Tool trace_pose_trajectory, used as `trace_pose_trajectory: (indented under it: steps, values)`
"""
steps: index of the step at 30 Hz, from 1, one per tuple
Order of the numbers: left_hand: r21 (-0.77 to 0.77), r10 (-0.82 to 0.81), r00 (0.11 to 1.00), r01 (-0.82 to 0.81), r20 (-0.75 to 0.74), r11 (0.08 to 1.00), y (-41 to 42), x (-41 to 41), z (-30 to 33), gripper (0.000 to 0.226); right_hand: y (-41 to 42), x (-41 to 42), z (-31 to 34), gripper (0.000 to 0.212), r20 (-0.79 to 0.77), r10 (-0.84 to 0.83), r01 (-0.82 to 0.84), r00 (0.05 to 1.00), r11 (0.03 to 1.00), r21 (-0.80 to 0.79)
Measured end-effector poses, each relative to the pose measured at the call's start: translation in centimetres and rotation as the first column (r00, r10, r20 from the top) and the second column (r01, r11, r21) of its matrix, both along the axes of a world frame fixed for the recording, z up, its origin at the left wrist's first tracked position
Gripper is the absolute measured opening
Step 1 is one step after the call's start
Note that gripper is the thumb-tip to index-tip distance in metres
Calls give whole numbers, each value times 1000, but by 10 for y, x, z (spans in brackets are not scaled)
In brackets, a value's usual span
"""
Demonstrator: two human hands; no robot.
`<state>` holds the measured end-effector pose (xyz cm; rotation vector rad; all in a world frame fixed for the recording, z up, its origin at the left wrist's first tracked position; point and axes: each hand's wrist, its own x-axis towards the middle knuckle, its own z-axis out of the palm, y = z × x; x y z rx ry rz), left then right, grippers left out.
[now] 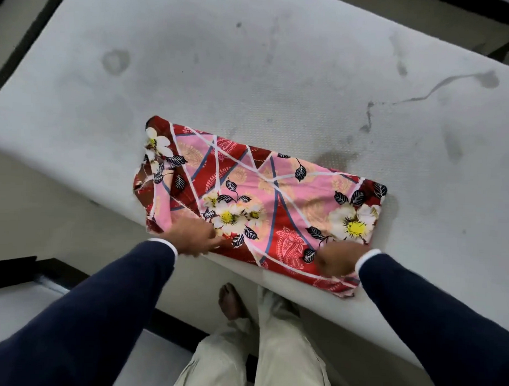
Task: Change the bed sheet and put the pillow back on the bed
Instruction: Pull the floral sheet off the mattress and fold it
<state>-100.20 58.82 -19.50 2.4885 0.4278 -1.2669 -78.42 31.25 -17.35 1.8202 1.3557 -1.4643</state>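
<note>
A folded bed sheet [264, 202], red and pink with white flowers, lies on the bare white stained mattress [251, 77] close to its near edge. My left hand [194, 238] grips the sheet's near left corner, fingers curled into the cloth. My right hand [337, 260] holds the near right part of the sheet at the mattress edge, fingers tucked under the fabric. No pillow is in view.
I stand at the side of the bed; my legs in light trousers [271, 352] and a bare foot [232, 301] are against it. A dark bed frame [19, 40] runs along the mattress's far left. A second white surface [18, 306] sits low at left.
</note>
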Motion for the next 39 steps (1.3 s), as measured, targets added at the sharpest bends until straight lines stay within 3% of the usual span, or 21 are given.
trace_pose_trajectory:
  steps: [1, 2, 3, 4, 6, 8, 10, 12, 14, 16, 18, 20, 22, 26, 30, 33, 35, 39]
  values:
    - [-106, 220, 972, -228, -81, 968, -16, -1, -1, 66, 23, 11, -1, 20, -56, -99, 102, 994, 994, 51]
    - [-200, 428, 887, -457, -175, 867, -34, -2, -4, 70, 48, 23, -4, 18, -78, -180, 191, 981, 967, 167]
    - [-254, 608, 751, -660, -256, 707, -50, -3, -8, 72, 73, 34, -7, 18, -69, -249, 258, 966, 912, 318]
    - [-273, 761, 573, -818, -303, 507, -67, -5, -14, 70, 97, 46, -15, 22, -51, -312, 300, 949, 838, 456]
    - [-259, 948, 161, -962, -274, 88, -99, -9, -28, 61, 144, 66, -29, 38, -12, -412, 330, 911, 712, 620]
    - [-251, 945, -232, -924, -230, -288, -129, -13, -39, 49, 181, 79, -42, 52, 13, -480, 370, 877, 693, 619]
    - [-291, 829, -504, -777, -244, -558, -148, -14, -43, 38, 208, 87, -57, 67, 2, -492, 424, 871, 753, 503]
    - [-320, 725, -643, -652, -249, -688, -158, -13, -43, 35, 219, 88, -70, 74, 24, -427, 378, 904, 824, 422]
    - [-354, 663, -706, -571, -249, -741, -161, -11, -44, 48, 221, 90, -77, 70, 6, -423, 382, 906, 826, 415]
    - [-392, 630, -716, -510, -300, -766, -160, -3, -42, 77, 221, 93, -78, 62, -50, -460, 444, 887, 816, 371]
    - [-403, 659, -653, -526, -373, -749, -158, 15, -33, 90, 218, 97, -76, 52, -77, -460, 460, 884, 833, 307]
    - [-440, 672, -624, -513, -398, -737, -158, 36, -25, 63, 213, 100, -73, 42, -99, -432, 442, 896, 858, 261]
    - [-463, 672, -651, -503, -353, -730, -155, 50, -17, 34, 209, 100, -60, 29, -145, -437, 460, 888, 858, 228]
    - [-572, 659, -689, -422, -302, -704, -145, 42, 11, 27, 198, 102, -7, 17, -399, -554, 660, 731, 722, 207]
    - [-753, 771, -611, -420, -177, -506, -124, 13, 66, 34, 179, 98, 71, 10, -633, -562, 838, 533, 452, 305]
    - [-831, 758, -647, -376, -82, -411, -89, 9, 126, 29, 166, 97, 127, 30, -694, -549, 877, 465, 176, 448]
    - [-886, 739, -673, -359, 28, -294, -66, 12, 172, 39, 155, 97, 168, 32, -729, -522, 873, 442, 64, 484]
    - [-937, 697, -646, -331, 313, 113, -31, 15, 252, 63, 135, 97, 230, 23, -804, -351, 849, 480, -45, 526]
